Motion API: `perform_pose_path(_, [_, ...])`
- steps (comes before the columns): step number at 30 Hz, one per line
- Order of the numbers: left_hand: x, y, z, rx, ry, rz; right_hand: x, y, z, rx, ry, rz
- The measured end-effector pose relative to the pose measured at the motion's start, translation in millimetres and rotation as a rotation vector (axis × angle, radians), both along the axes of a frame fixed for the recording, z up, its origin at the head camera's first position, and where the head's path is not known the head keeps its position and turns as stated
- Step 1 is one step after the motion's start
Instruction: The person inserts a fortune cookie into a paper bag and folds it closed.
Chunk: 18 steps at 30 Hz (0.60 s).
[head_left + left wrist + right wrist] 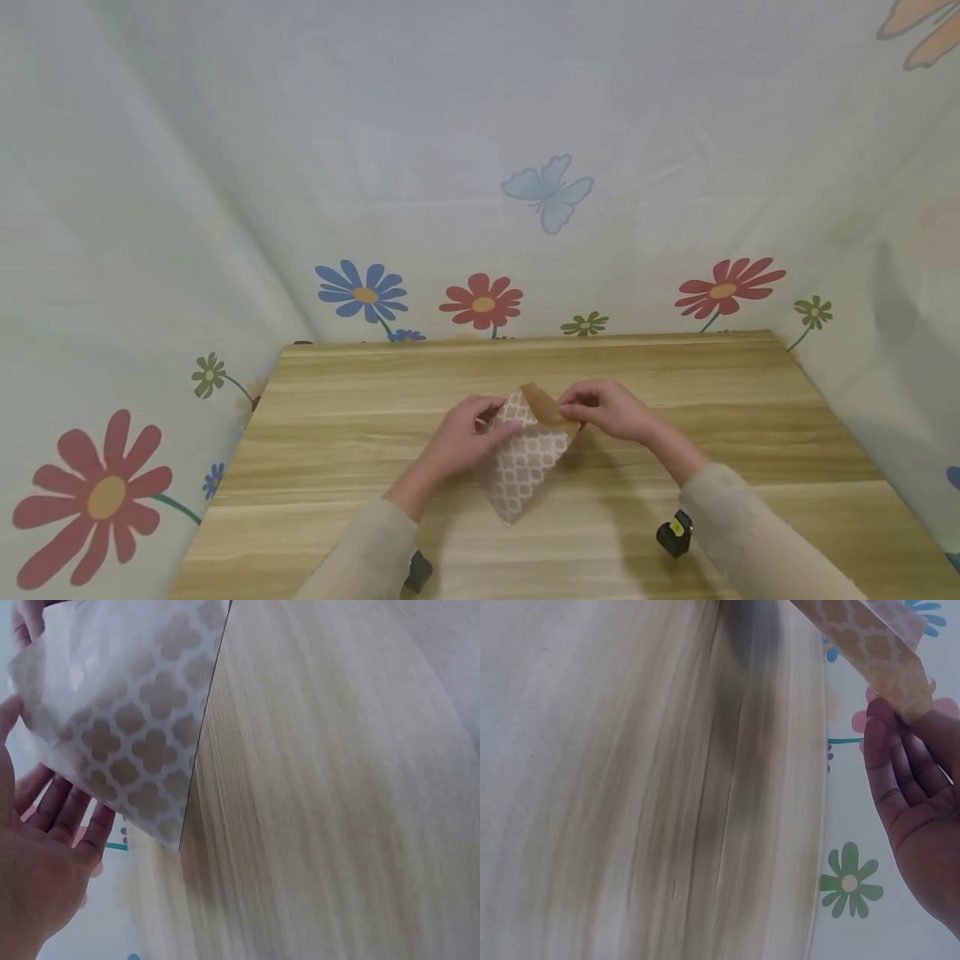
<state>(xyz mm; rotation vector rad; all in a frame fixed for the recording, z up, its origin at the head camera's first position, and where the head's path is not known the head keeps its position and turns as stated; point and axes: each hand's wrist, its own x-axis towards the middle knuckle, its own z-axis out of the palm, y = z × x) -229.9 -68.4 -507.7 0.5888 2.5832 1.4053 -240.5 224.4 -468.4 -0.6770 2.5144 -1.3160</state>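
A flat piece of tan paper [528, 462] with a white lattice pattern is held tilted above the table, one corner pointing down. Along its upper right runs a plain brown flap [543, 404]. Whether it is an envelope, a bag or a folded sheet I cannot tell. My left hand [468, 433] holds its left side, thumb on the front and fingers behind. At the right end of the flap, my right hand [611, 408] pinches the paper between thumb and forefinger. In the right wrist view, the right hand [922, 810] grips a tan patterned corner [900, 679].
Below the hands lies a wood-grain table [360, 383]. Pale cloth [420, 100] printed with flowers and butterflies surrounds its back and sides. A small black device [675, 535] sits by the right wrist, another [417, 572] by the left.
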Motion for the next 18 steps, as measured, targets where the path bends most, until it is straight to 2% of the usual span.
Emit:
perform_pose_path(5, [-2.8, 0.1, -3.8, 0.075, -0.099, 0.028, -2.8, 2.7, 1.1, -0.001, -0.022, 0.004])
perform_pose_path(9, [-4.3, 0.2, -6.5, 0.116, -0.136, 0.059, -4.9, 3.0, -0.6, -0.008, -0.035, -0.005])
perform_pose_path(18, [-6.2, 3.1, -10.9, 0.185, -0.137, 0.105, -3.6, 2.0, -8.0, -0.045, -0.060, -0.032])
